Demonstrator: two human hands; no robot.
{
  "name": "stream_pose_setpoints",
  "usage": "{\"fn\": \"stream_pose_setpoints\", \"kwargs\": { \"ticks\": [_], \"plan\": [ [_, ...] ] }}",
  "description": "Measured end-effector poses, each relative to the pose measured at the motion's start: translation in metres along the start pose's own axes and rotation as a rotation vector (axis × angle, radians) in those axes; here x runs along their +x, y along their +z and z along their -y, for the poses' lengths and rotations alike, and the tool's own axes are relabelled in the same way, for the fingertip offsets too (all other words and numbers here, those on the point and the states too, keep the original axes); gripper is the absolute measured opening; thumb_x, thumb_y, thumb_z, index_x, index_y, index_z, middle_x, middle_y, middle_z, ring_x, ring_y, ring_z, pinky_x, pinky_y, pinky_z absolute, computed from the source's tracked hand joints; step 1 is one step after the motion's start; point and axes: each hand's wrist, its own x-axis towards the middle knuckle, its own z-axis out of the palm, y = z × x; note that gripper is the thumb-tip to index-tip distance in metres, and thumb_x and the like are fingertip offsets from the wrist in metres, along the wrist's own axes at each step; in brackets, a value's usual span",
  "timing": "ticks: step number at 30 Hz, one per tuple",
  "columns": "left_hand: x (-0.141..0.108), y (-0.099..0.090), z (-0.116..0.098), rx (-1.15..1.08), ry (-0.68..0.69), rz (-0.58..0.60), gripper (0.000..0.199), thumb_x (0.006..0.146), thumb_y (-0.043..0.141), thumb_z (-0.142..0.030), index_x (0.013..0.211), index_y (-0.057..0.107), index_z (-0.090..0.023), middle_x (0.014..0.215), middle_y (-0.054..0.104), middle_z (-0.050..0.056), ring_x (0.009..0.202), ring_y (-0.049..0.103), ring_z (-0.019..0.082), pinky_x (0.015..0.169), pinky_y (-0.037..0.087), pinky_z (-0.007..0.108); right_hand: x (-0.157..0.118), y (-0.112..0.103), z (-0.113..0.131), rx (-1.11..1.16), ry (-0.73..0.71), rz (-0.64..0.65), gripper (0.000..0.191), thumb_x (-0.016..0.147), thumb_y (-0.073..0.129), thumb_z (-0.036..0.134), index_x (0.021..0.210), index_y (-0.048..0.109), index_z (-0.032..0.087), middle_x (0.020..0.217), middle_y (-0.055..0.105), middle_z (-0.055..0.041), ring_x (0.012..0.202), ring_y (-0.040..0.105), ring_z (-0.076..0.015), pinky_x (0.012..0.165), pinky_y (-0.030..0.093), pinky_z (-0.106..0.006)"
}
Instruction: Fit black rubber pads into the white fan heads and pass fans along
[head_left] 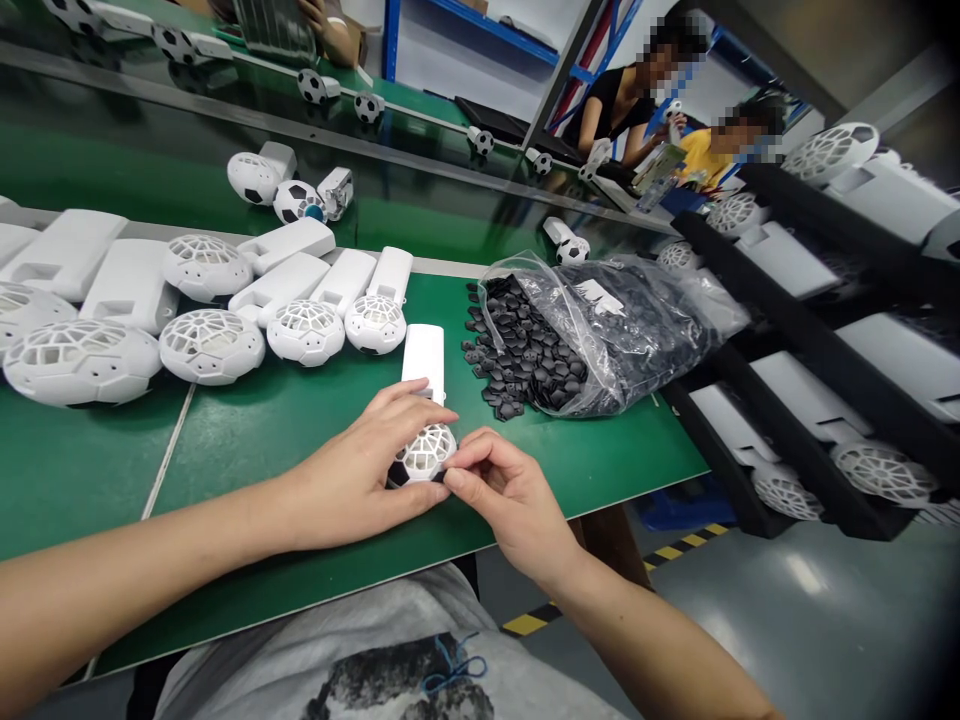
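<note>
A white plastic housing with a football-shaped lattice head [426, 455] lies on the green table, its flat white handle pointing away from me. Black patches show along the head's lower side. My left hand [367, 465] is closed around the head, with fingers over the top and thumb along the near side. At the head's right edge, my right hand [514, 495] pinches with thumb and forefinger; whatever is between the fingertips is hidden. Small black plastic pieces [517, 350] spill from a clear plastic bag [652, 325] beyond my right hand.
Several white housings [214, 345] stand in rows at left. Black racks [795, 410] holding more housings lean in at right. Beyond the table runs a green conveyor [420, 190] carrying football-patterned units. People [615, 110] sit at the far side. The table's front edge [300, 608] is close to my body.
</note>
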Motion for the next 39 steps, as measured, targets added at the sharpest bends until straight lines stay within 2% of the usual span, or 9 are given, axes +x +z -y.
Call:
{"fn": "stream_pose_setpoints", "kwargs": {
  "ticks": [7,13,15,20,26,30,34,37,39],
  "plan": [
    [-0.001,0.001,-0.004,-0.060,-0.046,0.037,0.036,0.079,0.048,-0.022,0.115,0.044,-0.024,0.129,0.043,0.006,0.137,0.011,0.024,0.107,0.029,0.047,0.006,0.000,0.006,0.141,0.194,0.051,0.027,0.070,0.070,0.036,0.068,0.049,0.020,0.066,0.049,0.0034,0.064,0.046,-0.0112,0.059,0.040,-0.023],
    [0.002,0.000,-0.004,-0.058,-0.015,0.053,0.035,0.075,0.047,-0.015,0.109,0.046,-0.025,0.123,0.048,0.005,0.137,0.012,0.025,0.106,0.030,0.048,0.011,-0.006,0.005,0.139,0.182,0.155,0.031,0.071,0.069,0.038,0.071,0.044,0.020,0.066,0.045,0.0051,0.061,0.042,-0.0100,0.056,0.036,-0.022],
    [0.003,0.000,-0.003,-0.053,-0.023,0.054,0.037,0.072,0.051,-0.015,0.108,0.047,-0.025,0.124,0.048,0.005,0.136,0.014,0.026,0.105,0.031,0.049,0.022,-0.016,0.005,-0.027,0.083,0.157,0.024,0.076,0.064,0.037,0.073,0.048,0.020,0.068,0.046,0.0038,0.062,0.044,-0.0112,0.057,0.038,-0.024],
    [0.003,0.002,0.001,-0.050,-0.028,0.006,0.035,0.072,0.062,-0.024,0.104,0.048,-0.025,0.123,0.050,0.007,0.135,0.018,0.028,0.104,0.031,0.051,0.068,-0.054,0.001,-0.913,-0.322,-0.152,0.007,0.083,0.058,0.025,0.083,0.064,0.021,0.084,0.055,-0.0048,0.084,0.049,-0.0202,0.073,0.041,-0.033],
    [0.000,-0.012,-0.002,-0.072,-0.086,0.105,0.042,0.064,0.057,-0.013,0.103,0.048,-0.026,0.123,0.049,0.005,0.134,0.020,0.028,0.104,0.032,0.046,0.094,-0.062,-0.003,-1.479,-0.436,0.009,0.011,0.085,0.056,0.018,0.084,0.067,0.017,0.082,0.062,-0.0071,0.083,0.048,-0.0224,0.069,0.044,-0.032],
    [-0.004,-0.028,-0.006,-0.050,-0.097,0.130,0.046,0.057,0.054,-0.008,0.099,0.050,-0.026,0.122,0.044,0.002,0.124,0.035,0.025,0.103,0.034,0.041,0.096,-0.059,-0.002,-1.748,-0.521,0.093,0.010,0.080,0.055,0.007,0.079,0.064,0.013,0.081,0.062,-0.0099,0.079,0.050,-0.0246,0.066,0.042,-0.035],
    [-0.009,-0.040,-0.007,-0.032,-0.213,0.081,0.040,0.062,0.054,-0.013,0.099,0.050,-0.027,0.112,0.044,0.002,0.101,0.051,0.021,0.090,0.044,0.036,0.097,-0.066,0.004,-1.664,-0.523,0.032,0.014,0.082,0.052,0.006,0.086,0.063,0.013,0.081,0.062,-0.0095,0.079,0.051,-0.0251,0.067,0.043,-0.036],
    [-0.012,-0.046,-0.004,0.018,-0.213,0.083,0.048,0.061,0.052,-0.012,0.106,0.047,-0.026,0.111,0.046,0.001,0.096,0.052,0.020,0.080,0.046,0.031,0.091,-0.066,0.013,-1.280,-0.497,-0.043,0.018,0.084,0.051,0.008,0.098,0.061,0.015,0.083,0.063,-0.0067,0.079,0.054,-0.0206,0.070,0.046,-0.032],
    [-0.013,-0.048,-0.001,0.050,-0.206,0.061,0.052,0.060,0.050,-0.011,0.109,0.045,-0.026,0.112,0.046,0.002,0.097,0.051,0.021,0.077,0.046,0.029,0.084,-0.060,0.021,-1.000,-0.462,-0.021,0.013,0.085,0.054,0.012,0.094,0.061,0.018,0.082,0.064,-0.0038,0.077,0.057,-0.0172,0.069,0.047,-0.028]
  ]
}}
